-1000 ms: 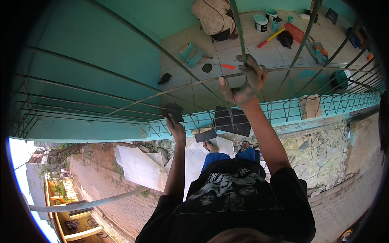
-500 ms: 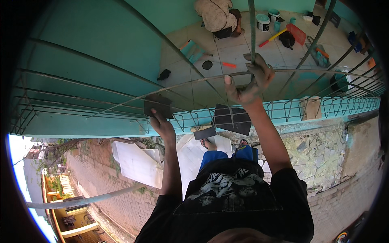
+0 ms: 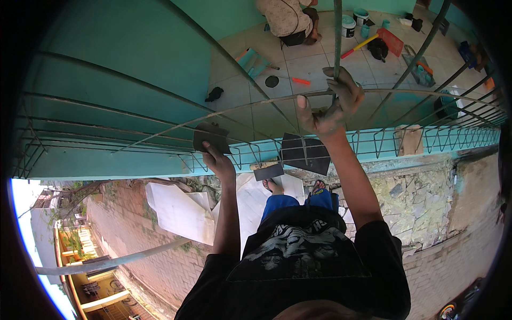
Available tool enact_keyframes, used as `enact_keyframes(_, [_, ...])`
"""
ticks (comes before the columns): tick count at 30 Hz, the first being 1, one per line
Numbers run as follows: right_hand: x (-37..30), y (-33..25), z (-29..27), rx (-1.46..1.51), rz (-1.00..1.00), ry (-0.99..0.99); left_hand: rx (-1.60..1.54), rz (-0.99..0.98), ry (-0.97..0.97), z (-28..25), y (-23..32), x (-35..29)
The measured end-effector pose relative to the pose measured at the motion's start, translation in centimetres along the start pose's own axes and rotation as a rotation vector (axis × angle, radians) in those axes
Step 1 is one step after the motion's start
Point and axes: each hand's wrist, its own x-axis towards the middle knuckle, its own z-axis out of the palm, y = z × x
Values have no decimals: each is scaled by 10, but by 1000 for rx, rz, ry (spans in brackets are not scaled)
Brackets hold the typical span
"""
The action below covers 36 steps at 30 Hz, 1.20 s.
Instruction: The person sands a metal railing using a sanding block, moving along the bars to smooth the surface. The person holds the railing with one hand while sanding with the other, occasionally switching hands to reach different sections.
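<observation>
My left hand (image 3: 217,159) pinches a dark grey piece of sandpaper (image 3: 211,137) against the front of the metal grille (image 3: 256,101), thumb on the near side. Further right and higher, my right hand (image 3: 333,106) has its dusty fingers curled around an upright grille bar (image 3: 337,37), with the thumb pointing up beside it. Between my hands, a larger dark sheet (image 3: 305,154) lies on the turquoise ledge (image 3: 106,162) at the grille's foot. Beside it rests a scraper (image 3: 269,172) with a broad dark blade and a pale handle.
Behind the grille, a person (image 3: 288,24) crouches on the tiled floor among paint buckets (image 3: 348,25), a red dustpan (image 3: 390,42) and several tools. A brown piece (image 3: 409,140) sits on the ledge at right. White sheets (image 3: 178,210) lie below, around my feet; a curved pipe (image 3: 112,265) crosses lower left.
My left hand and the sandpaper have shifted slightly to the right, and the sheet now sits at a different tilt. My right hand stays on the bar.
</observation>
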Motion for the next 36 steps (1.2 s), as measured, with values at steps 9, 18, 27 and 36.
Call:
enact_keyframes(9, [0,10,4,38,-22,58,-180,121,-118,10,7,14])
enact_keyframes(18, [7,18,16,142,-216,126,204,77,-153,8,-107,-24])
enact_keyframes(27, [16,11,13,197,-228,65,-23,-111,-253,5,-121,-7])
enact_keyframes(36, [25,14,-10,-207,-373,-240,-165,87,-174,-19,-15,16])
